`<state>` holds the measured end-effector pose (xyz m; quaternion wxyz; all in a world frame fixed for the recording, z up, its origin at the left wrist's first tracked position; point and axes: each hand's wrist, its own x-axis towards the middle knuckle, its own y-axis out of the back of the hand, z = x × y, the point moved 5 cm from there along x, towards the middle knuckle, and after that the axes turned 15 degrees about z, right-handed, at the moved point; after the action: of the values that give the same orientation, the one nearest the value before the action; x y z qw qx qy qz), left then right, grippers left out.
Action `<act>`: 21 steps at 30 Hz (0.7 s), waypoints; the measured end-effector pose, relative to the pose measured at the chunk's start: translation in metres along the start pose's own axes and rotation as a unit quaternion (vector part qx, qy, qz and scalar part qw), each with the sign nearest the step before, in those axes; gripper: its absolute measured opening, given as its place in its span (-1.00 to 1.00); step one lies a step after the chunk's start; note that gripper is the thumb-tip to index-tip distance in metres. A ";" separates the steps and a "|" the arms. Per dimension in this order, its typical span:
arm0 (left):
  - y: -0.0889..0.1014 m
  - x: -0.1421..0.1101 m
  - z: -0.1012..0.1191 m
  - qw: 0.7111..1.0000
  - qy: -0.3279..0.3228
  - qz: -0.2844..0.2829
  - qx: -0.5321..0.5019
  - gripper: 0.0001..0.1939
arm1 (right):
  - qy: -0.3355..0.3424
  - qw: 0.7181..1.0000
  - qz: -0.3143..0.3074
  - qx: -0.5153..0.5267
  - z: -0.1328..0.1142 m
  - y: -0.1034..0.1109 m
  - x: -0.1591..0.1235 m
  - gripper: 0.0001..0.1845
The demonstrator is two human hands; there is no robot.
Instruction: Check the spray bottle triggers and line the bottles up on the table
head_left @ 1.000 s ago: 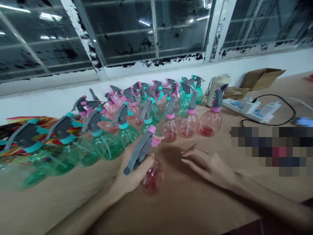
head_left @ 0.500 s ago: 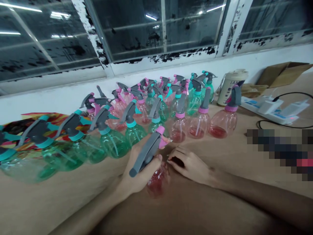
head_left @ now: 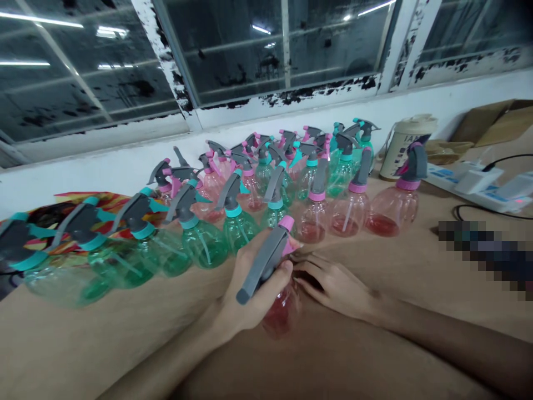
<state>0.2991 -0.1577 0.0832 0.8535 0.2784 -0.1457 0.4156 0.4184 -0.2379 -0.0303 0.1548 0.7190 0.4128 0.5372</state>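
My left hand (head_left: pixel 250 283) is closed around the neck of a pink spray bottle (head_left: pixel 283 314) with a grey trigger head and pink nozzle. The bottle stands slightly tilted, and red liquid shows inside it. Close by on the right, my right hand (head_left: pixel 333 283) has curved fingers, with a gap between thumb and forefinger. Its fingertips reach the bottle's side, partly hidden, so contact is unclear. Just beyond my hands stand another pink spray bottle (head_left: pixel 312 222) and a green spray bottle (head_left: pixel 241 228).
Several green and pink spray bottles crowd the table back to the wall. On the right are a beige tumbler (head_left: pixel 406 147), a white power strip (head_left: pixel 478 186) with cables, and a cardboard box (head_left: pixel 487 125). A red-yellow patterned cloth (head_left: pixel 112 205) lies behind the left row.
The whole view has shifted, so things appear a little further right. My right hand's fingertips are closer to the held bottle. My left hand keeps its grip.
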 end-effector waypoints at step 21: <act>-0.004 -0.001 0.000 0.999 -0.033 -0.012 0.031 -0.66 | -0.004 1.000 -0.010 0.012 0.006 -0.001 -0.001 -0.63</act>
<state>0.3019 -0.1606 0.0809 0.8442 0.3203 -0.1572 0.3999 0.4228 -0.2366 -0.0340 0.1530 0.7189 0.4258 0.5277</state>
